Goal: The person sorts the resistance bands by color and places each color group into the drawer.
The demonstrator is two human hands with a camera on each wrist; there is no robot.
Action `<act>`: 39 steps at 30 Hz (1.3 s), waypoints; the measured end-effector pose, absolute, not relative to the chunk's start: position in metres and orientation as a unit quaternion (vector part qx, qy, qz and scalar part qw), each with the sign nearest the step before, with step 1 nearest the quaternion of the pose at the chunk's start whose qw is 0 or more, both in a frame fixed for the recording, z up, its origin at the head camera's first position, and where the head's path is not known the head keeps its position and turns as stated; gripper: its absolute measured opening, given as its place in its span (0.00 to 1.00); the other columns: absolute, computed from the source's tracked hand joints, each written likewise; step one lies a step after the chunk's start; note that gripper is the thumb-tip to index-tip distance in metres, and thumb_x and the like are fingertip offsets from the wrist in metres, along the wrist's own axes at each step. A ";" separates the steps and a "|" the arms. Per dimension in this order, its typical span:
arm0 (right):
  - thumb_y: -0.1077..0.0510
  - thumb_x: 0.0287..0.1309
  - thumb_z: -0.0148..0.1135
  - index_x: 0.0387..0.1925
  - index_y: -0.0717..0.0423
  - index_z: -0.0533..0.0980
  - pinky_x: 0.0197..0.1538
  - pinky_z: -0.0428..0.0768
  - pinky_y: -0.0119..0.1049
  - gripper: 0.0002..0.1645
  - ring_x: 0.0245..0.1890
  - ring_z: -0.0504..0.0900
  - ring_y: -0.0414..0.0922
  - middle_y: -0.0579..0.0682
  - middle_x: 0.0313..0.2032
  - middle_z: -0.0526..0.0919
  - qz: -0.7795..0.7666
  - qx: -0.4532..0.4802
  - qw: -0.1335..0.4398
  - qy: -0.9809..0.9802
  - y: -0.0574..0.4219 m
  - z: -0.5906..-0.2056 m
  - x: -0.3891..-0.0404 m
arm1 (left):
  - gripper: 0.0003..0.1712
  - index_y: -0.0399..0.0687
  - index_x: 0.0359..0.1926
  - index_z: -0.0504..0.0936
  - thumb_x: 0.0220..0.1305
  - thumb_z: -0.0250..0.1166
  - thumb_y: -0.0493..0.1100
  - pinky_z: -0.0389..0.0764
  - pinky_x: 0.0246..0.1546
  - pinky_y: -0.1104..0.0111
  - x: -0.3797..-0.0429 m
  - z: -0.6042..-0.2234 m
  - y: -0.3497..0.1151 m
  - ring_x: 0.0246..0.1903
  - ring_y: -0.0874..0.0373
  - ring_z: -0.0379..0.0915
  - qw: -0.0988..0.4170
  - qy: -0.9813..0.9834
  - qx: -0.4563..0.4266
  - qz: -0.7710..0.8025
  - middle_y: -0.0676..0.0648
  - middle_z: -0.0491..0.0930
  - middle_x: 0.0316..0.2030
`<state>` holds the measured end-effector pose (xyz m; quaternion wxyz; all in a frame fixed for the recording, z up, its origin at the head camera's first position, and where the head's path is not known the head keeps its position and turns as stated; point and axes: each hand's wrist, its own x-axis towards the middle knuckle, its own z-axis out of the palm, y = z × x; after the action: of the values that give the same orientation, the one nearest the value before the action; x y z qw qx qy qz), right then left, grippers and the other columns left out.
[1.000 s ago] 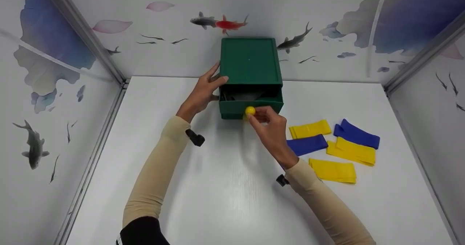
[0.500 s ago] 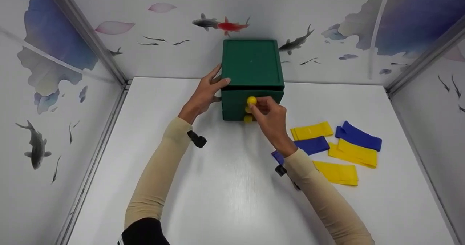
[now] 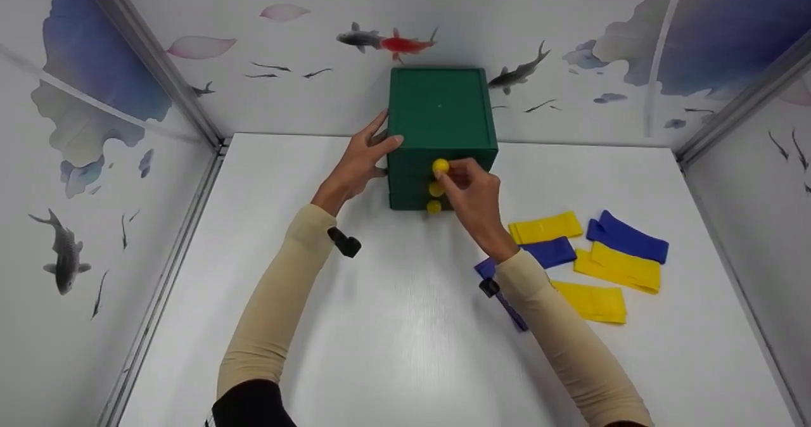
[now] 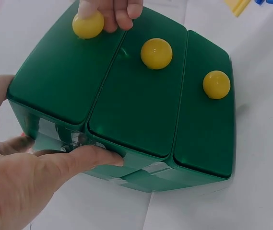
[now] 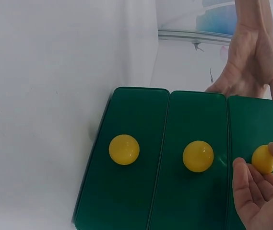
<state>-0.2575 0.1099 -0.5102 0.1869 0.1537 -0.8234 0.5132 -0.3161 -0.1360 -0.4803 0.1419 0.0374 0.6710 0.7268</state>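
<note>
A green drawer box (image 3: 443,110) stands against the back wall, with three drawer fronts stacked one above another. Each front has a round yellow knob; the middle knob (image 4: 156,53) and the bottom knob (image 5: 124,149) are untouched. My right hand (image 3: 475,192) pinches the top knob (image 3: 440,166) between thumb and fingers. That top drawer sits flush with the box. My left hand (image 3: 358,161) rests against the box's left side, its fingers spread and its thumb (image 4: 95,155) lying along the side wall.
Several folded strips lie to the right on the white table (image 3: 393,325), among them a yellow strip (image 3: 545,227) and a blue strip (image 3: 627,241). Another blue strip (image 3: 512,313) is partly under my right forearm. White walls with painted fish enclose the table.
The top drawer was part open and my right hand has pushed it in by its knob, away from me. My left hand has stayed on the box's side.
</note>
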 end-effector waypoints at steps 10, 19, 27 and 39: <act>0.58 0.75 0.72 0.52 0.63 0.82 0.53 0.91 0.44 0.13 0.45 0.92 0.49 0.56 0.50 0.92 0.514 0.153 0.179 -0.825 0.111 -0.507 -0.261 | 0.50 0.72 0.90 0.52 0.79 0.70 0.56 0.60 0.73 0.25 -0.315 -0.478 -0.134 0.86 0.43 0.49 0.140 0.674 0.034 0.725 0.46 0.51 0.88; 0.57 0.75 0.73 0.53 0.64 0.82 0.52 0.91 0.42 0.15 0.44 0.92 0.48 0.56 0.48 0.92 0.512 0.154 0.166 -0.828 0.110 -0.508 -0.264 | 0.50 0.71 0.90 0.51 0.79 0.69 0.56 0.58 0.74 0.25 -0.316 -0.478 -0.136 0.87 0.44 0.47 0.145 0.673 0.022 0.725 0.47 0.49 0.89; 0.55 0.74 0.74 0.54 0.64 0.84 0.52 0.90 0.41 0.18 0.44 0.91 0.48 0.54 0.48 0.92 0.526 0.136 0.155 -0.825 0.117 -0.519 -0.255 | 0.51 0.71 0.91 0.49 0.79 0.69 0.58 0.61 0.75 0.28 -0.314 -0.475 -0.139 0.86 0.46 0.48 0.146 0.680 0.031 0.718 0.48 0.48 0.89; 0.57 0.75 0.73 0.54 0.62 0.85 0.53 0.90 0.43 0.15 0.44 0.89 0.49 0.55 0.50 0.91 0.541 0.080 0.073 -0.834 0.119 -0.549 -0.247 | 0.51 0.67 0.91 0.49 0.79 0.69 0.57 0.63 0.75 0.29 -0.313 -0.473 -0.129 0.86 0.45 0.51 0.136 0.681 0.024 0.719 0.45 0.49 0.89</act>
<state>-0.2475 0.1191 -0.5494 0.0727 0.0798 -0.8338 0.5414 -0.3126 -0.1293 -0.4728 0.1356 0.0238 0.6811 0.7192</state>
